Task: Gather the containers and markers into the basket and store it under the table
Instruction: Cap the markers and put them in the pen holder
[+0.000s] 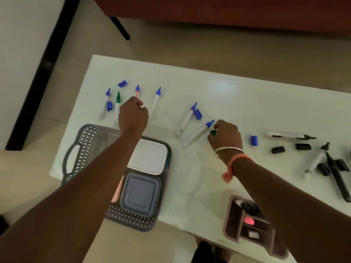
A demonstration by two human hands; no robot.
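- I see a white table [247,95] with a glossy top; a pale patch of light glares near its middle.
- Beige floor tiles [171,48] surround it.
- A white wall [24,44] with a black skirting strip [38,76] stands left.
- Red-brown furniture [228,10] on a black leg [119,28] lies beyond.

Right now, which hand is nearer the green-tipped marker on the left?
Left. The left hand is closed just right of the green-tipped marker, almost beside it. The right hand is far off to its right, at a green cap.
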